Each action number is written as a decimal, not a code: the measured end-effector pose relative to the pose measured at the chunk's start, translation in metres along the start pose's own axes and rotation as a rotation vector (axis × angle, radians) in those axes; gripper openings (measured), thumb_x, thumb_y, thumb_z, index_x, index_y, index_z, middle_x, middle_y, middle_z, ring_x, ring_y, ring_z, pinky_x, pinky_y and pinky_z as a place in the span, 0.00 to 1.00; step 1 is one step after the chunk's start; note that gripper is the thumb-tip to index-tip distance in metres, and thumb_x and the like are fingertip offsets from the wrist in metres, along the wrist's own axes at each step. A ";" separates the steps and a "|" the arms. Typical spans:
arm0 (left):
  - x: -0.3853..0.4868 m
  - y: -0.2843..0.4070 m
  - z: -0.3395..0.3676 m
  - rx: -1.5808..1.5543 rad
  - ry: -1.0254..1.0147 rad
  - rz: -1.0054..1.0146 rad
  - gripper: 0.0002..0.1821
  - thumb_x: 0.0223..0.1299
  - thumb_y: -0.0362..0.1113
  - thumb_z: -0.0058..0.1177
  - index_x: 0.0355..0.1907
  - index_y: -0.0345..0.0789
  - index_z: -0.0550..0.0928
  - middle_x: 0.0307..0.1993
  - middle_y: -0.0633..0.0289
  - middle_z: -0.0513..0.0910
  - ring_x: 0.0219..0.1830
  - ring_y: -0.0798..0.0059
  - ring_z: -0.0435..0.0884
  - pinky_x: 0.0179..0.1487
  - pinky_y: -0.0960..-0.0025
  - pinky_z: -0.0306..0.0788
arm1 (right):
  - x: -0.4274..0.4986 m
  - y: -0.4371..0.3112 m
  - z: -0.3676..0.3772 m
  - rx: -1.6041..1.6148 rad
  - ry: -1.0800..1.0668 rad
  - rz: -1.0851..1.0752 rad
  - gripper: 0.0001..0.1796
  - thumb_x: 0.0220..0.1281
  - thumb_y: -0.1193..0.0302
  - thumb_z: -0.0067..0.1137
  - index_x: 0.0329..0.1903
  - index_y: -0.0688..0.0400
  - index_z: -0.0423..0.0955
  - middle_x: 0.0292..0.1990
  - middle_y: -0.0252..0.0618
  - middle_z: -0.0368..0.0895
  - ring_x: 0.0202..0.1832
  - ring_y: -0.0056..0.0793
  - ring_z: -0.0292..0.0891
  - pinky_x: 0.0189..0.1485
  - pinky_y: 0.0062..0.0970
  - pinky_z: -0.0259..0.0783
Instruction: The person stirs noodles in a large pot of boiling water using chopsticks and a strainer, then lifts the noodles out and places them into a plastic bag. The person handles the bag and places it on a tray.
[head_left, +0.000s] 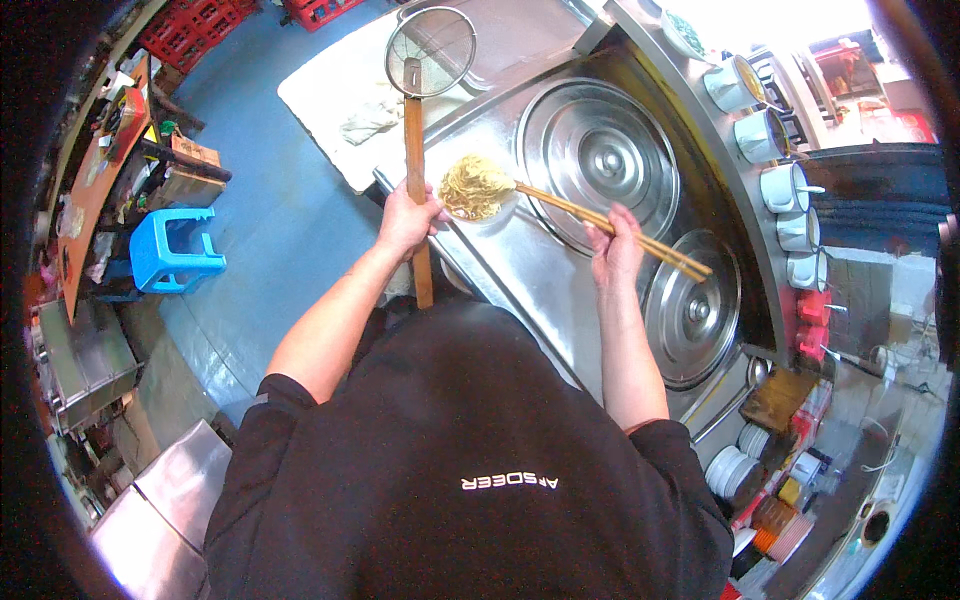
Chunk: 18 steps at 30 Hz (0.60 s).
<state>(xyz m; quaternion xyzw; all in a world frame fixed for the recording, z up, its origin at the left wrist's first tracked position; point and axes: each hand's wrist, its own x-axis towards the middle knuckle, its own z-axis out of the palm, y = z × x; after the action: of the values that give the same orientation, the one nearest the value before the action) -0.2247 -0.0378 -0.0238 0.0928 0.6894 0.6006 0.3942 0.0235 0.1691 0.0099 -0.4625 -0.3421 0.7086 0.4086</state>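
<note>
My left hand (409, 217) is closed around the wooden handle (415, 150) of a wire-mesh strainer (431, 51), its round basket pointing away from me. The fingertips of that hand also meet the rim of a bowl of noodles (477, 184); whether they grip it cannot be told. In my right hand (619, 244) is a pair of long wooden chopsticks (570, 208), their tips in the noodles at the bowl's right side. The bowl is over the near edge of a stainless-steel counter (547, 300).
Two round metal lids (609, 159) (697, 307) lie on the counter. Several white enamel mugs (784, 187) line the shelf behind. A crumpled cloth (371, 120) rests on a white surface at upper left. A blue plastic stool (176, 251) stands on the floor; stacked plates (731, 472) are at lower right.
</note>
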 end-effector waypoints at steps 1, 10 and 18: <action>0.001 -0.002 0.000 -0.007 -0.003 0.008 0.13 0.58 0.23 0.53 0.45 0.32 0.69 0.30 0.61 0.77 0.25 0.74 0.82 0.19 0.76 0.71 | -0.010 -0.019 0.012 -0.109 -0.061 -0.095 0.13 0.66 0.76 0.51 0.52 0.62 0.72 0.37 0.43 0.78 0.32 0.33 0.80 0.30 0.28 0.83; 0.002 0.002 0.000 0.027 -0.020 -0.015 0.16 0.58 0.23 0.53 0.49 0.30 0.68 0.32 0.58 0.78 0.27 0.72 0.84 0.20 0.76 0.72 | -0.084 -0.049 0.108 -0.984 -0.687 -0.779 0.08 0.65 0.74 0.58 0.44 0.59 0.83 0.37 0.35 0.85 0.36 0.21 0.80 0.39 0.18 0.74; -0.007 0.018 -0.001 0.051 -0.039 -0.035 0.15 0.58 0.24 0.54 0.48 0.31 0.69 0.31 0.61 0.78 0.27 0.74 0.83 0.20 0.76 0.71 | -0.030 -0.020 0.072 -0.413 -0.275 -0.121 0.14 0.67 0.72 0.56 0.52 0.63 0.76 0.40 0.41 0.80 0.34 0.25 0.79 0.35 0.22 0.80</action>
<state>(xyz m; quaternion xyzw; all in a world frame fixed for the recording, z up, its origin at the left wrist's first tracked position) -0.2272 -0.0379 -0.0047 0.1023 0.6980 0.5740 0.4156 -0.0310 0.1431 0.0624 -0.4140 -0.5592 0.6540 0.2969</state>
